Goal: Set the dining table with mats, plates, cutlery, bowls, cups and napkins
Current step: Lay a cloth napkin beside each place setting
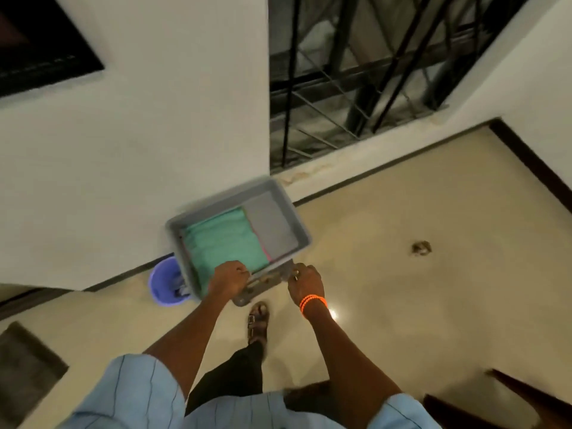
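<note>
While both arms reach forward, left hand [229,277] and right hand [305,281] each grip grey bin [278,193] near rim, green cloths [226,239] inside.

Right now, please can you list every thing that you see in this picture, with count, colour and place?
bin: one, grey plastic, held above the floor near the wall.
folded cloths: a stack, green on top with a pink edge, in the bin's left part.
bucket: one, purple, on the floor by the wall, partly behind the bin.
window grille: one, black, upper right.
dark frame: one, black, on the wall upper left.
mat: one, grey, floor lower left.
sandal: one visible, brown, below the bin.
wristband: orange, right wrist.
left hand: grip on the bin's near rim.
right hand: grip on the bin's near corner.
</note>
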